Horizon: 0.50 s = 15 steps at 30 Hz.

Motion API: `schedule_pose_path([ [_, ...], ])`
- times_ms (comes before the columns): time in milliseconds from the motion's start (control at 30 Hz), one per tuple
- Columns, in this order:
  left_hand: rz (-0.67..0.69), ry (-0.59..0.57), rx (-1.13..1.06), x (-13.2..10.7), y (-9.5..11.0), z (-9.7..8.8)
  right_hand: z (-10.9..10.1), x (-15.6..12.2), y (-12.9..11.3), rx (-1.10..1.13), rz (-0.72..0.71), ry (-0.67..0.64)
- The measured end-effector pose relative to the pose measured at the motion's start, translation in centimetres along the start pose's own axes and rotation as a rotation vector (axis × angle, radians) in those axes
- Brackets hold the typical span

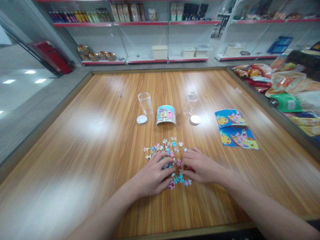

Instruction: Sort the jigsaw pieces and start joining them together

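Note:
Loose jigsaw puzzle pieces (176, 179) in blue, pink and yellow lie scattered on the wooden table (100, 156) before me. My left hand (156, 173) rests over the left part of the pile, fingers apart and slightly bent, covering some pieces. Facing it from the right, my right hand (196, 165) has curled fingers, with a gap between them and the thumb. Reddish pieces show partly in that gap. A pink puzzle piece (178, 162) lies between the two hands. Beyond the pile stands a curved cartoon picture card (166, 114).
Two clear jars, a left jar (145, 103) and a right jar (191, 104), stand farther back, a white lid (142, 119) and another white lid (195, 119) before them. Blue cartoon sheets (237, 136) lie right. Packaged snacks (287, 83) border the table; shelves (142, 40) stand behind.

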State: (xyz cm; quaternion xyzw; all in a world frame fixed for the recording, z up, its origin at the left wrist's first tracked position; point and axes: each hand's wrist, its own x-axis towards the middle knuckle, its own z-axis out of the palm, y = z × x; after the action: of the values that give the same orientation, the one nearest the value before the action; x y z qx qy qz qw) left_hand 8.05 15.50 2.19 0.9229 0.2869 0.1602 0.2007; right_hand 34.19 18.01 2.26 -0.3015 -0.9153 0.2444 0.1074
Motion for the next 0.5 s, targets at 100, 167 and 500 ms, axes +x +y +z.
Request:
schedule_pose_path([
  [100, -0.006, -0.010, -0.001, -0.04, -0.05, 0.02, 0.12, -0.01, 0.17, -0.006, 0.014, 0.015],
  [167, -0.009, -0.020, -0.001, -0.07, -0.07, 0.03, 0.19, -0.08, 0.16, -0.004, 0.017, 0.018],
  [500, -0.017, -0.035, 0.008, -0.19, -0.04, 0.03, -0.08, -0.23, -0.04, 0.014, -0.009, -0.029],
])
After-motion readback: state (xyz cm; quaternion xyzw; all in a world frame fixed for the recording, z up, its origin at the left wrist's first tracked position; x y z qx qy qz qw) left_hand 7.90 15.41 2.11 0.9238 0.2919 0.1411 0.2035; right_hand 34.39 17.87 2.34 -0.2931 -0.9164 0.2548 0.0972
